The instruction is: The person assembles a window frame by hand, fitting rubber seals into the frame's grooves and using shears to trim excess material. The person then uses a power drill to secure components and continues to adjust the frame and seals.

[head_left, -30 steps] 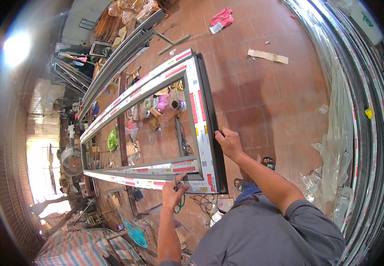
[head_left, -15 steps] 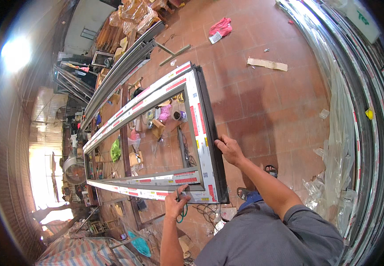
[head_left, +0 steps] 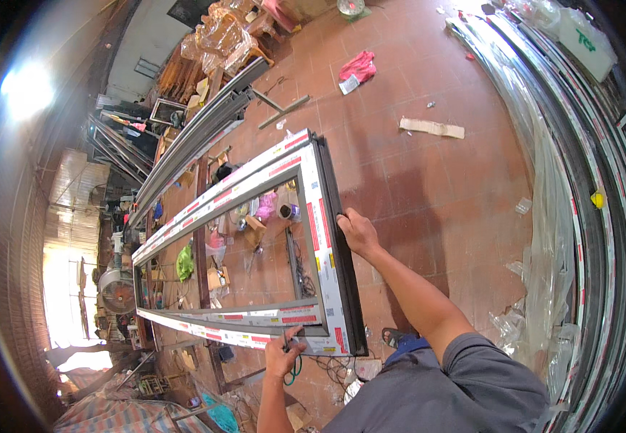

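Note:
A long rectangular metal window frame [head_left: 311, 189], white-filmed with red labels and a dark outer edge, lies flat at waist height over the red tile floor. My right hand [head_left: 357, 232] grips the frame's near short side on its dark outer edge. My left hand [head_left: 285, 354] is closed on the near corner of the frame's long rail, with a green loop hanging beside the fingers. Through the frame's opening I see small tools and scraps on the floor.
Long metal profiles [head_left: 197, 133] lie beyond the frame at the left. Plastic-wrapped frames [head_left: 580, 216] lean along the right side. A red rag [head_left: 358, 66] and a cardboard strip [head_left: 432, 128] lie on the tiles. A fan [head_left: 116, 289] stands far left.
The view has shifted a little, and the frame sits lower and more to the right in the picture. Both hands stay on the same spots of the frame.

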`<state>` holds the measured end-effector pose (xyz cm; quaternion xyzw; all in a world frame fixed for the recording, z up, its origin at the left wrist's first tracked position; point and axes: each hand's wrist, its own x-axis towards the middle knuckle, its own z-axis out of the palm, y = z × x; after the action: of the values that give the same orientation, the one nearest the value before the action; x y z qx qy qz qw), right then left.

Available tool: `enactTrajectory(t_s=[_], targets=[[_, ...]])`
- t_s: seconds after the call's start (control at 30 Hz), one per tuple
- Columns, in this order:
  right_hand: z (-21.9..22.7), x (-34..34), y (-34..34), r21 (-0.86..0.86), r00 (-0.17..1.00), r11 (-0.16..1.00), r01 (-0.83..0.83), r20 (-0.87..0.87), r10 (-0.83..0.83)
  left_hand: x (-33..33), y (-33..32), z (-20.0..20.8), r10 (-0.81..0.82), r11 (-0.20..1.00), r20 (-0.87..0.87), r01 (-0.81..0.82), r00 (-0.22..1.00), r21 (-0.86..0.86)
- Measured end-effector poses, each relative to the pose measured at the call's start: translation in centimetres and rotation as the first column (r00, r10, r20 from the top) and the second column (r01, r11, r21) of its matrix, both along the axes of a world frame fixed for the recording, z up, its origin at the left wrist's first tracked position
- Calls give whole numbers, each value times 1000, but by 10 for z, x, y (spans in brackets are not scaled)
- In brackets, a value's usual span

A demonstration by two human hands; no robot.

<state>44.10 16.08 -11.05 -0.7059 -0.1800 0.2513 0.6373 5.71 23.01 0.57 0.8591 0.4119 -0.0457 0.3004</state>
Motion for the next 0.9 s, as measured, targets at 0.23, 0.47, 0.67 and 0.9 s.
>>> enactTrajectory(t_s=[0.23,0.47,0.67,0.9], targets=[[-25,88,74,-95,993,995,36,117,-24,1,2,-3,-25,1000,34,25,999,16],[-2,144,113,-36,985,988,147,101,-143,-1,3,-3,3,999,16,-2,1000,-40],[-18,170,137,-78,976,985,154,168,-139,6,2,4,-18,1000,-49,18,999,7],[-25,120,102,-28,973,986,166,170,-159,15,0,10,-16,1000,-53,16,998,-2]])
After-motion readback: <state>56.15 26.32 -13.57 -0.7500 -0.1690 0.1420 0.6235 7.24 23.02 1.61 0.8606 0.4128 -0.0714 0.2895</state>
